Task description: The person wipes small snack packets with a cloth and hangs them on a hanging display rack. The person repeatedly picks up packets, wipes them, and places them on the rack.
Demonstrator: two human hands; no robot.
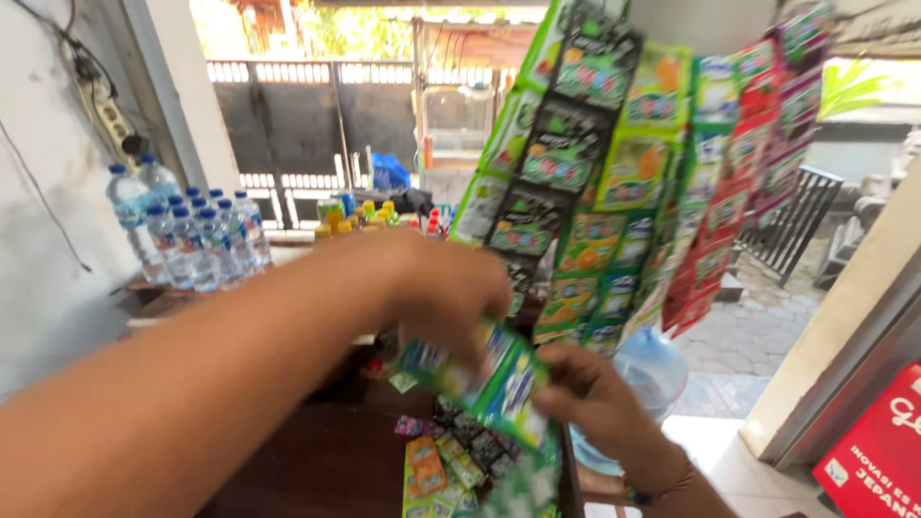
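Shop counter scene, viewed from above the hands. The left hand (451,297) reaches in from 8 o'clock, its forearm crossing the lower left, and its fingers close over the upper end of a strip of green sachets (489,379) at the centre of the view. The right hand (600,398), entering from 5 o'clock with a bracelet (662,489) at the wrist, grips the same strip at its lower right edge. Both hands are thus clenched on the strip, which is blurred and hangs in the air above the dark wooden counter (317,460). Below the strip, at 6 o'clock, further small sachets (446,465) lie on the counter. At 1 o'clock, long hanging strips of green and red sachets (624,173) drape down from above, just beyond the hands. At 9 o'clock, a cluster of water bottles (192,240) with blue caps stands against the white wall. A large water jug (652,364) shows at 4 o'clock, partly hidden behind the right hand.
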